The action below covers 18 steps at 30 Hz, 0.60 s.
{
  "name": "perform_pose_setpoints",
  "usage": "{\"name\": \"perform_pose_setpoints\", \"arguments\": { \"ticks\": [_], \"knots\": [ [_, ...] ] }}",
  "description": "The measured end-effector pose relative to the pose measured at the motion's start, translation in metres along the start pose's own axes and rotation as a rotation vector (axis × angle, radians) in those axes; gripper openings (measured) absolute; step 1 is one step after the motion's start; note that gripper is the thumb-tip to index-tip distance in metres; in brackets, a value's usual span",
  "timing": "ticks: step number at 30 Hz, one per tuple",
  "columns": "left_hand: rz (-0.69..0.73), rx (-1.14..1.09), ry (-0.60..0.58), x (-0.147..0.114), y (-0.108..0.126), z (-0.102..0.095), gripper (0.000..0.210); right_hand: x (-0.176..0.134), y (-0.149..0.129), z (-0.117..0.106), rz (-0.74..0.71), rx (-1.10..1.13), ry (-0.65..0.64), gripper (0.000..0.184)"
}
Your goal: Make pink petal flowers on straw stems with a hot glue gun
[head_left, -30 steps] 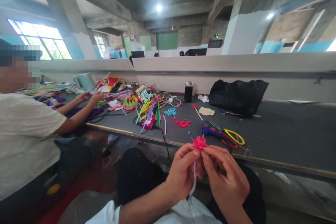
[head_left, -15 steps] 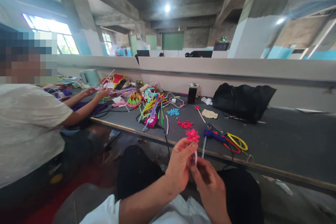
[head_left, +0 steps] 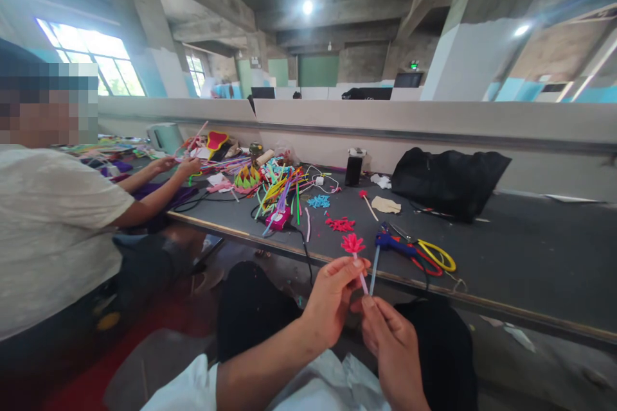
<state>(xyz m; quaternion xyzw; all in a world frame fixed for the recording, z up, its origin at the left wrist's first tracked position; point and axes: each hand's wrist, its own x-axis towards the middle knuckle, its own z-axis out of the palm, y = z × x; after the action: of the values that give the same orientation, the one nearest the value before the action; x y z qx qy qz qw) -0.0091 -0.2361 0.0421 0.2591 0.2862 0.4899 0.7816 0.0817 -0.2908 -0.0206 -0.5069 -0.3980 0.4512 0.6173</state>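
Observation:
A pipe-cleaner flower (head_left: 353,243) with a red-pink head and a pale pink stem tilts in front of the table edge. My left hand (head_left: 332,298) is closed on the stem just under the head, thumb and fingers pinching it. Lower down, my right hand (head_left: 389,337) pinches the same stem near its bottom end. Just beyond my hands lie a blue hot glue gun (head_left: 398,245) with a glue stick (head_left: 375,270) poking past the table edge, and scissors (head_left: 436,255) with yellow and red handles. A pile of short red pieces (head_left: 340,224) rests behind the flower.
Short blue pieces (head_left: 319,201), a heap of coloured pipe cleaners (head_left: 284,189) and a smaller red-tipped stem (head_left: 369,205) lie on the dark table (head_left: 544,250). A black bag (head_left: 448,183) stands at the back right. A co-worker (head_left: 58,205) sits at the left, handling pipe cleaners.
My right hand has shifted slightly right and now pinches the stem lower, with more stem showing between my hands. The stem slants more. My left hand keeps its pinch under the head.

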Motion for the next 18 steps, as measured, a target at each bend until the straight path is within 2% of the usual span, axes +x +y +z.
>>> {"name": "perform_pose_setpoints", "arguments": {
  "ticks": [3, 6, 11, 14, 16, 18],
  "knots": [
    [-0.001, 0.025, -0.033, 0.000, 0.000, -0.001, 0.033, 0.000, -0.003, 0.004, 0.138, 0.153, -0.059, 0.046],
    [-0.002, 0.058, -0.042, 0.000, 0.001, -0.002, 0.033, 0.000, -0.005, 0.006, 0.191, 0.217, -0.088, 0.047],
    [0.021, 0.062, 0.024, 0.000, 0.008, -0.003, 0.030, -0.004, 0.001, 0.004, 0.149, 0.141, -0.120, 0.044],
    [0.107, 0.032, 0.055, 0.003, 0.014, -0.005, 0.023, -0.012, 0.007, 0.007, 0.130, 0.113, -0.192, 0.043],
    [0.165, 0.003, 0.051, 0.005, 0.017, -0.007, 0.020, -0.018, 0.010, 0.011, 0.135, 0.114, -0.212, 0.044],
    [0.154, -0.013, 0.011, 0.006, 0.018, -0.010, 0.019, -0.023, 0.012, 0.013, 0.130, 0.110, -0.184, 0.045]
  ]
}}
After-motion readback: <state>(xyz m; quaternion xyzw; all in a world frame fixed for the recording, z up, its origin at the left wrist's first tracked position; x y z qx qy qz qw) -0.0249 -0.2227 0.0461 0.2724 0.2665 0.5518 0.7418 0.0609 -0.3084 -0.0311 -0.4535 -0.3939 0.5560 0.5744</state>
